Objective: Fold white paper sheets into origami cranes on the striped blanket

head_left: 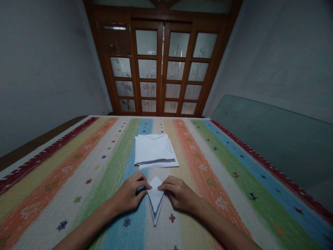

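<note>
A white folded paper [156,196] lies on the striped cloth in front of me, shaped like a narrow kite with its long point toward me. Layers show along its lower edges. My left hand [132,192] pinches its left corner between thumb and fingers. On the opposite corner, my right hand [179,192] grips with fingertips and thumb closed. Just beyond the folded piece rests a loose stack of white paper sheets [155,147], its edges unevenly lined up.
The table's cloth [101,180] has coloured stripes and small motifs. A wooden door with glass panes [161,69] stands beyond the far edge. Along the right side is a pale green panel [265,139], and plain walls rise on both sides.
</note>
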Demonstrator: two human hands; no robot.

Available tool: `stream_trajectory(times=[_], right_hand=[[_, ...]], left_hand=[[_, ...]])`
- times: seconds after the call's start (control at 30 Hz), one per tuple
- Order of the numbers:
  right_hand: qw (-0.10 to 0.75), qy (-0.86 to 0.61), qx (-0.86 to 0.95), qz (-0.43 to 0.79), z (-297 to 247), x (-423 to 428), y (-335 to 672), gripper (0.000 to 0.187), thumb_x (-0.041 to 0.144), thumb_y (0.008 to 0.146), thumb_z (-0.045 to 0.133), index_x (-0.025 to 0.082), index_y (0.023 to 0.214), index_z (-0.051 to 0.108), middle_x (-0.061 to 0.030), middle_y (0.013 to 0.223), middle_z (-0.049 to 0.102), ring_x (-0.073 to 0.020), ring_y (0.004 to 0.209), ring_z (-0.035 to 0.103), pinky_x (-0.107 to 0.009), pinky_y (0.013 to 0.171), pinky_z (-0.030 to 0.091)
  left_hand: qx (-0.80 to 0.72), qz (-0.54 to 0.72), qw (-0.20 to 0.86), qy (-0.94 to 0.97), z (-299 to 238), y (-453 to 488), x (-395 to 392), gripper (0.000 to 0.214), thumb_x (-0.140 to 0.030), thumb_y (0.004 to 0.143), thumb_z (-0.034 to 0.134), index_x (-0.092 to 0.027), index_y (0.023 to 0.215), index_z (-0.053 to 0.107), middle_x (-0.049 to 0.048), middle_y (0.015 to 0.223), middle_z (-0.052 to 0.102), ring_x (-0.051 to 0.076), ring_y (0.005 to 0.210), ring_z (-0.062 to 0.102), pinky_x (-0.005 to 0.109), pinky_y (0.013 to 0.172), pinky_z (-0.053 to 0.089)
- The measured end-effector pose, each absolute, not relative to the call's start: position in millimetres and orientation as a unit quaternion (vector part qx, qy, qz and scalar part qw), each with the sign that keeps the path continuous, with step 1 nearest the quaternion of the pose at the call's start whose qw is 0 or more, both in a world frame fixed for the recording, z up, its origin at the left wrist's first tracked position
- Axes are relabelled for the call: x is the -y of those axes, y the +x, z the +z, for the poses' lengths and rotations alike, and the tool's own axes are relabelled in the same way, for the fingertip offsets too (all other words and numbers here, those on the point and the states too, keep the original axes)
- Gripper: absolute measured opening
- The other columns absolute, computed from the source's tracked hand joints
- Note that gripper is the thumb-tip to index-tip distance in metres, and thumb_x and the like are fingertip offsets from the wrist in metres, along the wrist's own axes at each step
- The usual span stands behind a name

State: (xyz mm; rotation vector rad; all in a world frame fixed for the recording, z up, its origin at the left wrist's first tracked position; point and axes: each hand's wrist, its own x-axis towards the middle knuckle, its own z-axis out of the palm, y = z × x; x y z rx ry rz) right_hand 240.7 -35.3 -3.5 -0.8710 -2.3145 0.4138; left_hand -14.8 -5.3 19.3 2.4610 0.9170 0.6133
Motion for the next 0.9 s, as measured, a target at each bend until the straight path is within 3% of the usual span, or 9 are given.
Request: stream_trajectory(times=[0.17,0.3,0.4,0.67,0.9], right_hand=[[0.285,-0.300,0.901,0.131,2.9,35.7,245.4,0.029,0.000,0.081,0.058,0.017,0.100,0.072,-0.0098,0.098,0.073,-0.0214,0.090,0.064,-0.032,0.080,0.053],[0.212,-0.314,0.923,0.063,8.2,40.5,241.8,0.026,0.000,0.085,0.056,0.015,0.099,0.071,-0.0104,0.099,0.072,-0.0220,0.092,0.062,-0.032,0.078,0.053],[0.184,-0.326,0.927,0.034,11.9,44.3,237.8,0.023,0.001,0.088,0.054,0.014,0.098,0.070,-0.0101,0.098,0.072,-0.0221,0.093,0.061,-0.032,0.080,0.053],[0.218,-0.320,0.922,-0.021,2.3,39.7,238.6,0.015,0.008,0.094,0.057,0.017,0.095,0.070,-0.0074,0.109,0.073,-0.0256,0.111,0.058,-0.038,0.092,0.052],[0.251,-0.319,0.910,0.084,11.6,41.9,242.2,0.021,0.007,0.085,0.062,0.017,0.103,0.068,-0.0105,0.110,0.069,-0.0246,0.105,0.057,-0.037,0.088,0.053]], left_hand=[[-0.291,0.215,0.191,0.912,23.9,-19.3,5.9,0.020,-0.014,0.088,0.057,-0.022,0.099,0.073,0.0088,0.103,0.062,0.024,0.098,0.058,0.038,0.087,0.048],[-0.255,0.225,0.169,0.925,21.6,-20.9,3.5,0.018,-0.013,0.089,0.058,-0.022,0.096,0.072,0.0096,0.119,0.065,0.025,0.110,0.055,0.043,0.095,0.047],[-0.226,0.237,0.152,0.933,15.9,-21.2,1.2,0.022,-0.011,0.092,0.054,-0.023,0.095,0.072,0.0081,0.121,0.070,0.026,0.112,0.055,0.044,0.093,0.049],[-0.208,0.230,0.145,0.940,13.5,-23.0,-1.7,0.017,-0.016,0.091,0.061,-0.023,0.101,0.072,0.0064,0.115,0.075,0.027,0.113,0.056,0.045,0.096,0.050],[-0.215,0.225,0.158,0.937,15.4,-23.4,-1.4,0.014,-0.020,0.090,0.065,-0.023,0.101,0.072,0.0063,0.114,0.075,0.026,0.112,0.058,0.043,0.095,0.050]])
